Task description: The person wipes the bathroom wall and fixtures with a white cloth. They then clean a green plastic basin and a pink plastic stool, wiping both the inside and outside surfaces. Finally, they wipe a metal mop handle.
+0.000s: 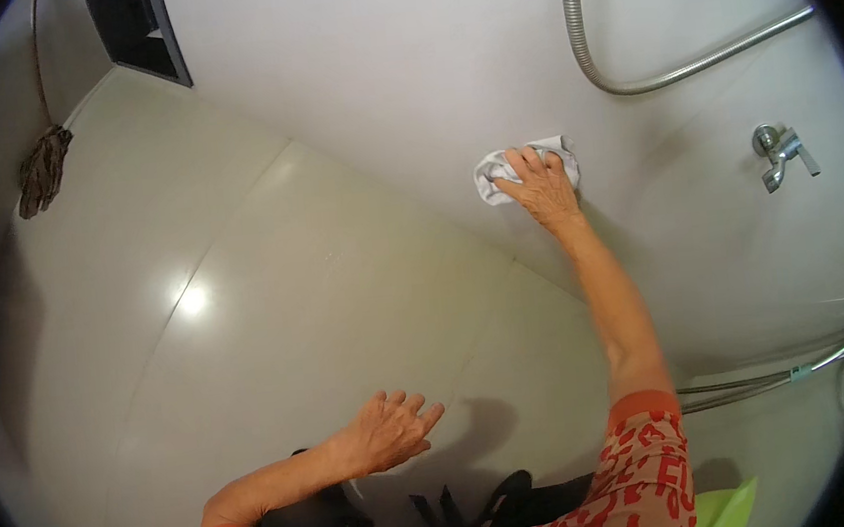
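My right hand (544,185) presses a crumpled white cloth (491,179) flat against the pale wall (376,77), its fingers bent over the fabric. The arm reaches up and forward to it, a little above the seam where wall and floor meet. Nearer my body, my left hand (395,432) hovers over the floor with nothing in it, fingers loosely bent and apart.
To the right, a chrome tap (780,154) juts from the wall below a metal shower hose (627,85). More hoses (744,391) run low at right, near something lime green (727,512). A mop head (46,171) hangs far left, beside a dark-framed opening (139,32).
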Demonstrator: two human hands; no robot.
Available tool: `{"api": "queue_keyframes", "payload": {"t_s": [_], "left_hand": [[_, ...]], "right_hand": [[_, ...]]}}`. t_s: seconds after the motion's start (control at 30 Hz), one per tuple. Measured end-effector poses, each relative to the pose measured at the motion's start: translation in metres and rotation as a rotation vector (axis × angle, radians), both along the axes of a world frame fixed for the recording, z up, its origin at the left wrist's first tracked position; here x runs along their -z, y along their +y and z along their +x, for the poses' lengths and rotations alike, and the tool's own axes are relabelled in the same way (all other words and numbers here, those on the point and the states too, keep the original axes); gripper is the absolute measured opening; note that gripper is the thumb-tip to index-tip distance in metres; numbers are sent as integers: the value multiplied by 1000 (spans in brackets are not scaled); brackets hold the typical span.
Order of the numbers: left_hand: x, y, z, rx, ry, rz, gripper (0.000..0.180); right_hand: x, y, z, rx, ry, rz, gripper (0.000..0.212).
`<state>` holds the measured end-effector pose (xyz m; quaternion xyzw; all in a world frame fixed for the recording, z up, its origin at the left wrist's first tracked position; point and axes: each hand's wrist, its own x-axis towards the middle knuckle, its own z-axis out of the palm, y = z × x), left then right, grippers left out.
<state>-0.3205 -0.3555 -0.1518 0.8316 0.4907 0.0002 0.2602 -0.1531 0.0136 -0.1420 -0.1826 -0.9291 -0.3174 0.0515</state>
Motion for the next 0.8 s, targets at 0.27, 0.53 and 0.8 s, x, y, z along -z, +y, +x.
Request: {"api": "queue_keyframes", "payload": {"t_s": [0.27, 0.53, 0.8], "left_hand": [[5, -2, 2, 15, 57, 16, 55], [4, 3, 17, 44, 113, -18, 53], [6, -2, 22, 67, 107, -69, 54]], "right_hand": [[26, -14, 110, 177, -81, -152, 33], [33, -43, 206, 318, 134, -79, 28], [32, -66, 281, 650, 119, 95, 25]]}}
